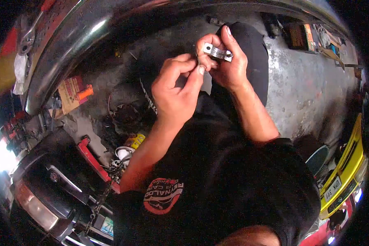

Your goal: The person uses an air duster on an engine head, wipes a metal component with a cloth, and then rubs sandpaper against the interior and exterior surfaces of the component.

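My right hand (229,65) has its grip closed on a small metal bracket (217,52), pinched between thumb and fingers, far out in front of my chest above the concrete floor (307,82). My left hand (174,92) has its fingertips nipped together just beside the bracket's left end. I cannot tell whether they hold some small part. I judge it best to hold the bracket level and steady and work the left fingertips slowly, so nothing small drops.
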### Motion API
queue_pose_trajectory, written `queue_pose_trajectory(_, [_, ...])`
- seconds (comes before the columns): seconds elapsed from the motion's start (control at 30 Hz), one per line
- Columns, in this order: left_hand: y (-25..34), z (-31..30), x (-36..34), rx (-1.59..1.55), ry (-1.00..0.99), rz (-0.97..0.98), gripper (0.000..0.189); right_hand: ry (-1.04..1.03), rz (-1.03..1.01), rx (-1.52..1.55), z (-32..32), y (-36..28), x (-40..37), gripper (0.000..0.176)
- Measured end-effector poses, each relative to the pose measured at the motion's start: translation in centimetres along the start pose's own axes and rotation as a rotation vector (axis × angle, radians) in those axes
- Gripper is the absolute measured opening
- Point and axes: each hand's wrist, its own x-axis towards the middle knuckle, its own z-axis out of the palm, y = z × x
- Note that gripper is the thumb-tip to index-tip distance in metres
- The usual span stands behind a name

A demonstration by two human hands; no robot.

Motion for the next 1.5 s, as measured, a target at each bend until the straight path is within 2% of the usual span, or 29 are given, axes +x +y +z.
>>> queue_pose_trajectory(0.03, [0.3, -0.1, -0.1, -0.054, -0.037, -0.095, 0.018, 0.037, 0.01, -0.018, 0.2, 0.0, -0.1, 0.069])
queue_pose_trajectory(0.1, [0.4, -0.2, -0.1, -0.072, -0.088, -0.149, 0.017, 0.012, 0.006, 0.018, 0.2, -0.1, -0.1, 0.069])
queue_pose_trajectory(0.23, [0.4, -0.7, 0.5, 0.061, -0.119, -0.013, 0.012, -0.001, -0.019, -0.018, 0.4, 0.0, -0.1, 0.069])
queue_pose_trajectory(0.37, [0.7, -1.2, 1.0, -0.003, -0.183, -0.001, 0.01, 0.008, -0.01, -0.055, 0.6, 0.2, -0.2, 0.07])
queue_pose_trajectory(0.57, [0.3, -0.8, 0.6, -0.402, -0.153, -0.321, 0.013, -0.009, 0.003, -0.023, 0.6, 0.0, -0.1, 0.07])
queue_pose_trajectory(0.7, [-0.1, -2.3, 0.7, -0.385, -0.211, -0.51, 0.019, 0.011, -0.054, -0.073, 0.8, 0.1, -0.1, 0.069])
queue_pose_trajectory(0.8, [0.8, -2.4, 0.9, -0.226, -0.178, -0.514, 0.013, 0.079, -0.109, -0.105, 0.8, 0.7, -0.1, 0.067])
queue_pose_trajectory(0.9, [1.8, -1.6, 0.9, 0.047, -0.111, -0.267, 0.009, 0.107, -0.143, -0.144, 0.5, 1.0, 0.1, 0.066])
queue_pose_trajectory(1.03, [1.7, -1.0, 1.2, 0.307, -0.179, 0.18, 0.012, 0.075, -0.18, -0.187, 0.6, 0.8, 0.0, 0.066])
queue_pose_trajectory(1.1, [2.0, -0.6, 1.5, 0.355, -0.199, 0.267, 0.015, 0.109, -0.194, -0.233, 0.7, 0.9, -0.1, 0.065])
queue_pose_trajectory(1.23, [3.7, 0.2, 2.1, 0.396, -0.223, 0.298, 0.019, 0.141, -0.22, -0.295, 0.6, 1.0, -0.1, 0.064])
queue_pose_trajectory(1.33, [1.8, 1.6, 1.2, 0.347, -0.092, 0.263, 0.019, 0.157, -0.213, -0.291, 0.7, 1.1, -0.3, 0.063])
queue_pose_trajectory(1.4, [0.9, 1.4, 0.7, 0.349, -0.084, 0.281, 0.019, 0.151, -0.242, -0.318, 0.6, 1.2, -0.2, 0.063])
queue_pose_trajectory(1.5, [3.2, 0.4, 2.3, 0.449, -0.241, 0.373, 0.018, 0.143, -0.272, -0.338, 0.6, 1.4, -0.1, 0.062])
